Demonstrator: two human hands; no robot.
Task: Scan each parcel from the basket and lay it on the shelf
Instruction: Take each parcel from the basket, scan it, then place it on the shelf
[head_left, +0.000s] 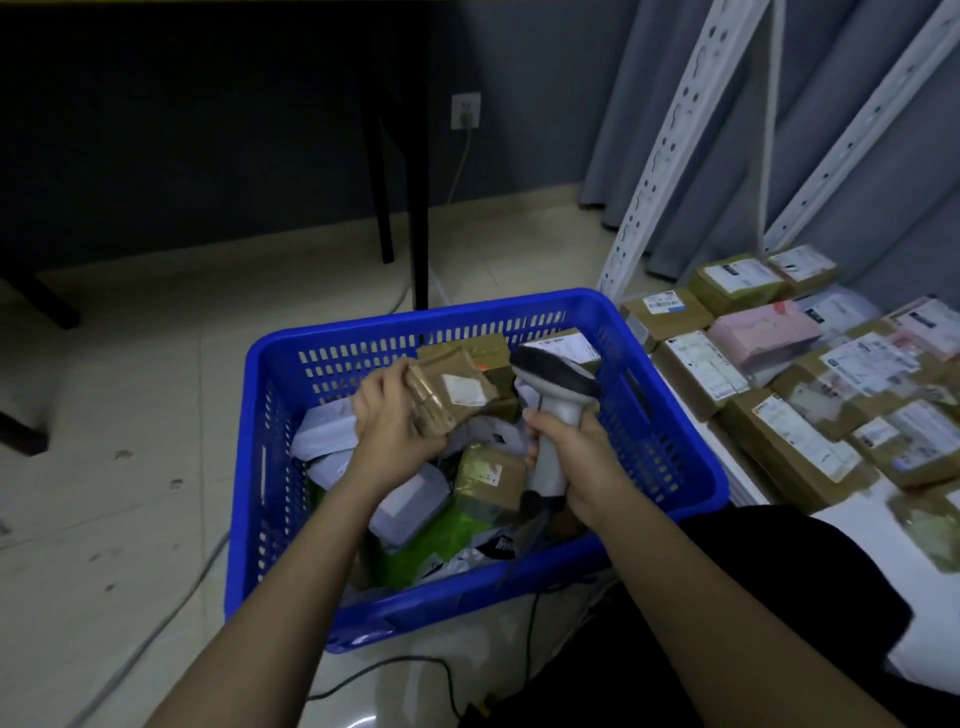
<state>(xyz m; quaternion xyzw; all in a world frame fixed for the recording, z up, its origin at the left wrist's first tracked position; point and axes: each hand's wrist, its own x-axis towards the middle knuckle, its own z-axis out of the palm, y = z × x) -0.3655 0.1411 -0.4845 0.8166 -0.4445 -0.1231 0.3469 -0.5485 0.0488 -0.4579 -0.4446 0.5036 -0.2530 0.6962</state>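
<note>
A blue plastic basket (670, 415) stands on the floor in front of me, holding several parcels: brown boxes, white bags and a green bag. My left hand (395, 415) grips a small brown taped parcel (457, 392) with a white label, held above the basket. My right hand (576, 452) grips the handle of a grey barcode scanner (553, 395), whose dark head points toward the held parcel. The low white shelf (737, 467) lies to the right, covered with several labelled brown boxes and a pink parcel (763, 332).
White perforated shelf uprights (670, 140) rise at the right in front of a grey curtain. Black table legs (415, 208) stand behind the basket. A wall socket (465, 110) with a cable sits on the dark wall. Cables run across the tiled floor near my knees.
</note>
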